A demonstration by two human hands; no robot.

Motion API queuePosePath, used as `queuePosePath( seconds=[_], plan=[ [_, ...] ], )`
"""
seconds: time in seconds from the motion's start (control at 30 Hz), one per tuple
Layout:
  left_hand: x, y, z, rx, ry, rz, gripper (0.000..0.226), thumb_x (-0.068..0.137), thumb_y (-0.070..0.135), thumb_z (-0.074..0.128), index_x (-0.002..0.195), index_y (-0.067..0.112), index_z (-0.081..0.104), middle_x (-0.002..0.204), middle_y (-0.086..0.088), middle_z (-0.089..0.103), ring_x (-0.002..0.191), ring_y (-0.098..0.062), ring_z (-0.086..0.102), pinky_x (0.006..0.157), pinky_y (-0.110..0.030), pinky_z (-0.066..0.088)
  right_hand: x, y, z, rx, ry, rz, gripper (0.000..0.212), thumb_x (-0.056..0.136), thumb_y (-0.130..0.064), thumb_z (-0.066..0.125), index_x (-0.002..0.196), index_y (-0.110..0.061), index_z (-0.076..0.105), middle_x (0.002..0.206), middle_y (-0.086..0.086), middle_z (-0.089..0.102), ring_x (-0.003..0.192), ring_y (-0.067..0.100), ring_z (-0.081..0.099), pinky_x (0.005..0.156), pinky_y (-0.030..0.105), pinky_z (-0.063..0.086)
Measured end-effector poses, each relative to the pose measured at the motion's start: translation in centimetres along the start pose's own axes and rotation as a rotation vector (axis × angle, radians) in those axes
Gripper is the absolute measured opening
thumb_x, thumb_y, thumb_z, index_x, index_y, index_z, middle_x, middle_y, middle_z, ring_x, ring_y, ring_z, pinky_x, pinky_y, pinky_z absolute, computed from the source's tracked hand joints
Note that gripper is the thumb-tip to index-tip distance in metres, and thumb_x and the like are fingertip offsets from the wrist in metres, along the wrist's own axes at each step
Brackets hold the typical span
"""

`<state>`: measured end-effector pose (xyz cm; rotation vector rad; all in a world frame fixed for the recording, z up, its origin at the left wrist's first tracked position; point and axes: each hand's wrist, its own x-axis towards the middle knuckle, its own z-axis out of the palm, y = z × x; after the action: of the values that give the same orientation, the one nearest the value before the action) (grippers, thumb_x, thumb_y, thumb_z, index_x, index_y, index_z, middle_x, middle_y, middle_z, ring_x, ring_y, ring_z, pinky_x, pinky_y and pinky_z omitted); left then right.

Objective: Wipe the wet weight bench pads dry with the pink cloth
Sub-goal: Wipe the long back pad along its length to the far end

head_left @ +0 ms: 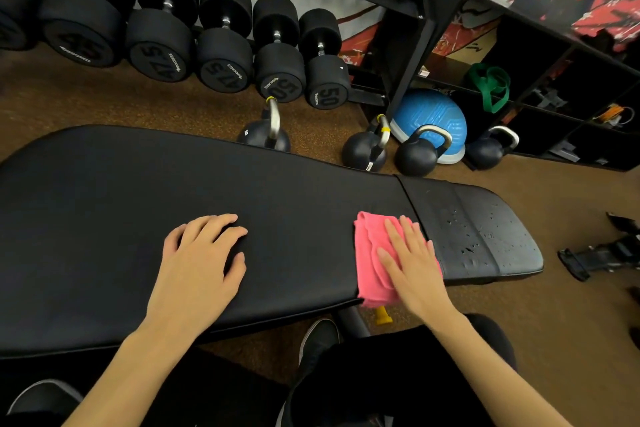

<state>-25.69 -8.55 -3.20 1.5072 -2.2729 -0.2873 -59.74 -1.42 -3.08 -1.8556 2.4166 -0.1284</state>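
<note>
I see the long black vinyl back pad (173, 211) of the weight bench running across the middle of the frame, with the shorter black seat pad (485, 229) butting against it at the right, a thin seam between them. My left hand (204, 263) lies palm down on the long pad at centre left, fingers loosely curled and spread, holding nothing. My right hand (412, 256) is pressed flat and open on the folded pink cloth (372, 253), fingers pointing up the frame; it pins the cloth rather than gripping it. The cloth sits at the right end of the long pad, just beside the seam, its lower edge hanging over the pad's near edge. Water droplets (464, 246) bead on the seat pad, right of the cloth. Beyond the bench, on the brown speckled floor (104, 100), stand black kettlebells (417, 154) with metal handles, and a row of black round dumbbells (221, 45) fills the upper left. A blue dome-shaped balance trainer (429, 114) sits near the black shelving (554, 55) at upper right.
</note>
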Motion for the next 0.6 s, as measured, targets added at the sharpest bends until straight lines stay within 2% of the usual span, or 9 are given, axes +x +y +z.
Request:
queuePosePath(
  seconds=[0.13, 0.3, 0.47, 0.6],
  plan=[
    [0.0, -0.1, 0.0, -0.004, 0.001, -0.006, 0.047, 0.084, 0.038, 0.035, 0.114, 0.023, 0.068, 0.129, 0.006, 0.061, 0.121, -0.019, 0.051, 0.101, -0.043, 0.033, 3.9, 1.1, -0.3, -0.002, -0.010, 0.049, 0.072, 0.091, -0.064, 0.012, 0.155, -0.031, 0.009, 0.165, -0.001, 0.003, 0.151, 0.023, -0.003, 0.119, 0.045, -0.001],
    [0.2, 0.0, 0.0, -0.021, -0.003, -0.003, 0.043, 0.084, 0.038, 0.040, 0.114, 0.024, 0.067, 0.130, 0.007, 0.060, 0.122, -0.017, 0.049, 0.103, -0.040, 0.030, 12.1, 1.3, -0.9, -0.030, -0.023, 0.065, 0.062, 0.100, -0.051, 0.026, 0.155, -0.023, 0.016, 0.164, 0.009, 0.010, 0.150, 0.032, 0.001, 0.119, 0.055, 0.005],
    [0.0, 0.1, -0.2, -0.029, 0.002, -0.005, 0.045, 0.085, 0.039, 0.037, 0.115, 0.025, 0.066, 0.131, 0.008, 0.059, 0.123, -0.015, 0.047, 0.103, -0.040, 0.029, 16.9, -0.1, -1.4, -0.106, -0.004, 0.073, 0.061, 0.100, -0.053, 0.023, 0.155, -0.027, 0.017, 0.163, 0.015, -0.001, 0.149, 0.034, -0.008, 0.116, 0.057, -0.005],
    [0.1, 0.1, -0.3, -0.027, -0.007, -0.001, 0.045, 0.084, 0.039, 0.037, 0.116, 0.024, 0.066, 0.131, 0.007, 0.059, 0.123, -0.017, 0.049, 0.103, -0.038, 0.028, 16.3, -0.1, -1.0, -0.146, -0.034, -0.069, 0.063, 0.099, -0.052, 0.014, 0.155, -0.024, 0.017, 0.163, 0.013, 0.009, 0.150, 0.032, 0.002, 0.118, 0.056, 0.009]
  ],
)
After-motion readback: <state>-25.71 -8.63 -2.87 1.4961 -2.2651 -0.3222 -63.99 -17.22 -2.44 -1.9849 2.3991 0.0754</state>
